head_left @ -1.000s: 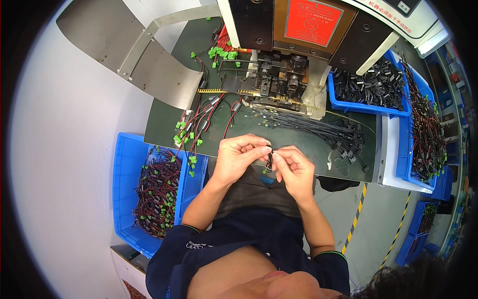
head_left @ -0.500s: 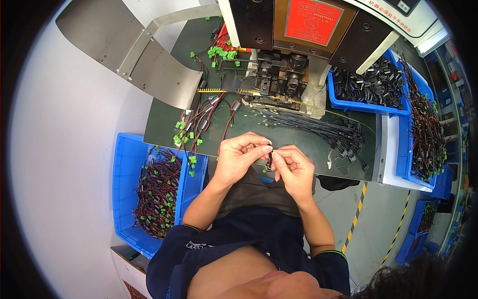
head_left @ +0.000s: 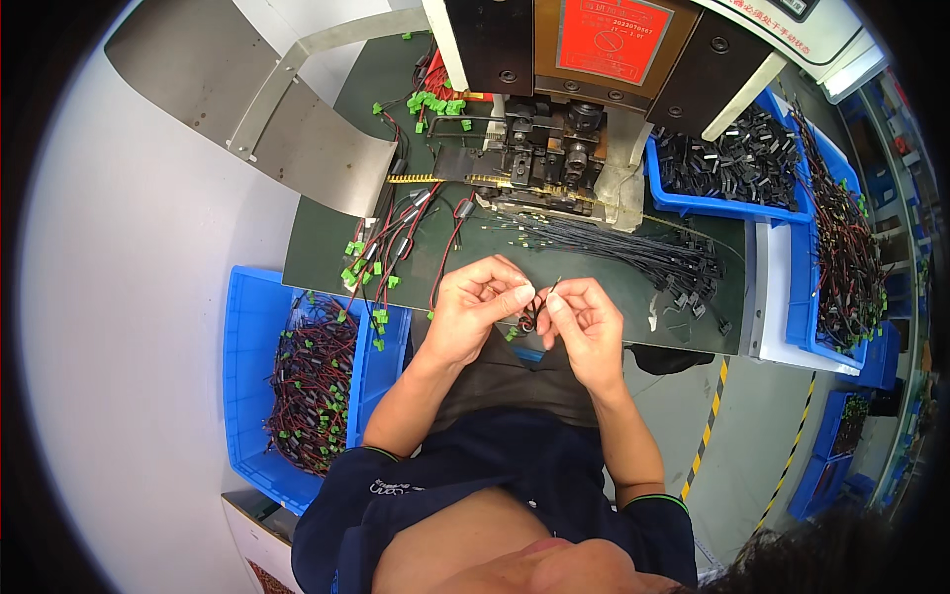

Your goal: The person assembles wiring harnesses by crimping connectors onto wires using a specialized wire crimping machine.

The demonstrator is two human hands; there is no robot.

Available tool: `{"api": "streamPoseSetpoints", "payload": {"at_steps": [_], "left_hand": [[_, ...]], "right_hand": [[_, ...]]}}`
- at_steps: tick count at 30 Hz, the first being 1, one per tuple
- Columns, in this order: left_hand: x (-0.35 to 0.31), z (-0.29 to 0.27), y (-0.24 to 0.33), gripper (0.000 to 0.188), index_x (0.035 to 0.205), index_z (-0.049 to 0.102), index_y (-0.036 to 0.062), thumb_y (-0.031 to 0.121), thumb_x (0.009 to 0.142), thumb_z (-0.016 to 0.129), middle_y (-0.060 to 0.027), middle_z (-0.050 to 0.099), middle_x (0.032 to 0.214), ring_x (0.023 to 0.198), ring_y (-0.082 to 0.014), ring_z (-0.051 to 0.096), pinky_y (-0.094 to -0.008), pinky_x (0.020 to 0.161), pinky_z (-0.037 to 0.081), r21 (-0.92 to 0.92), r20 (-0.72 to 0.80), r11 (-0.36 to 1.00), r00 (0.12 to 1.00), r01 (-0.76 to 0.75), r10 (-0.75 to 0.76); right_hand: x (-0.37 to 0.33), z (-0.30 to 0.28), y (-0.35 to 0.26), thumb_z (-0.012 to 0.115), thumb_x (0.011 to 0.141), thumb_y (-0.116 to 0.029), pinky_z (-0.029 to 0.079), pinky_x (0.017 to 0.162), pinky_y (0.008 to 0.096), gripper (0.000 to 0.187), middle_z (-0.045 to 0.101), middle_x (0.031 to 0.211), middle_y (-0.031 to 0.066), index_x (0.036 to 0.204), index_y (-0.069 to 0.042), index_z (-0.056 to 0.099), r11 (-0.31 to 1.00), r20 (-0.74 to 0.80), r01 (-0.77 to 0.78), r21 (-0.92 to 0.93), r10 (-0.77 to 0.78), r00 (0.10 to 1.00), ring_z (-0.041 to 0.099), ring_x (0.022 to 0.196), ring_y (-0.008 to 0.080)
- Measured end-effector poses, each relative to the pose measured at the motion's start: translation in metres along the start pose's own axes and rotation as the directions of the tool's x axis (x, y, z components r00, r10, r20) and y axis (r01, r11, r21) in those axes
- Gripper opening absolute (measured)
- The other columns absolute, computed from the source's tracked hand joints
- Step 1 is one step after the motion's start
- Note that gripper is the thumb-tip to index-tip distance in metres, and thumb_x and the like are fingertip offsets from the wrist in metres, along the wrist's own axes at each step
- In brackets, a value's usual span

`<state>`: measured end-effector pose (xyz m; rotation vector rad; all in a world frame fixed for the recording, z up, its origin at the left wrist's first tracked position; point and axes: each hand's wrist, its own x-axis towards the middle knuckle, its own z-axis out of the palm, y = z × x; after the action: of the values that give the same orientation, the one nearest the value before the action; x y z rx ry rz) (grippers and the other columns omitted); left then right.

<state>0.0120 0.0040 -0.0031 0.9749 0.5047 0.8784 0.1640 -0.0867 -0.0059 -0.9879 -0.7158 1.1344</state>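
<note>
Just off the near edge of the dark green table, both my hands pinch thin black wires [head_left: 539, 309] between thumb and fingers. My left hand [head_left: 473, 309] closes on one part of them. With my right hand [head_left: 588, 327] I grip another part, and a short wire end pokes up past the thumb. Below the fingertips the wires curl, and a small green connector [head_left: 512, 334] shows beside my left hand; its link to the wires is partly hidden. Beyond my hands lies a bundle of black wires [head_left: 614, 241] with black plugs at the right end.
A crimping machine [head_left: 554, 158] stands at the back of the table [head_left: 327, 238]. Red-and-black wires with green connectors [head_left: 381, 259] hang over the table edge at left. Blue bins flank me: one at left [head_left: 242, 386] with wire harnesses, one at right [head_left: 683, 206] with black parts.
My fingertips have spread slightly apart, so more of the black wires shows between them. A wire end now sticks up by my right thumb. The view has shifted a little.
</note>
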Motion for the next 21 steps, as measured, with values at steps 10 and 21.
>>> {"api": "streamPoseSetpoints", "payload": {"at_steps": [10, 21], "left_hand": [[0.001, 0.003, -0.005, 0.003, 0.096, 0.071, -0.0034, -0.003, 0.093, 0.073, -0.007, 0.057, 0.101, 0.078, -0.014, 0.066, -0.0264, 0.069, 0.055, -0.102, 0.014, 0.994, 1.0, -0.024, 0.025], [0.001, 0.003, -0.004, 0.01, 0.104, 0.075, -0.0054, -0.003, 0.095, 0.071, -0.0094, 0.062, 0.099, 0.078, -0.0161, 0.068, -0.028, 0.068, 0.058, 0.069, 0.07, 0.996, 0.996, -0.053, 0.048]], "right_hand": [[0.015, -0.006, -0.018, 0.067, 0.102, -0.01, 0.048, 0.061, 0.0237, 0.016, 0.071, 0.084, 0.0046, 0.096, 0.003, 0.075, 0.874, 0.189, 0.214, -0.436, -0.144, 0.971, 0.059, 0.069, 0.0071], [0.01, -0.007, -0.023, 0.067, 0.101, -0.008, 0.049, 0.062, 0.0244, 0.016, 0.075, 0.081, 0.0047, 0.094, 0.002, 0.077, 0.886, 0.178, 0.125, -0.446, -0.049, 0.983, 0.062, 0.07, 0.0062]]}}
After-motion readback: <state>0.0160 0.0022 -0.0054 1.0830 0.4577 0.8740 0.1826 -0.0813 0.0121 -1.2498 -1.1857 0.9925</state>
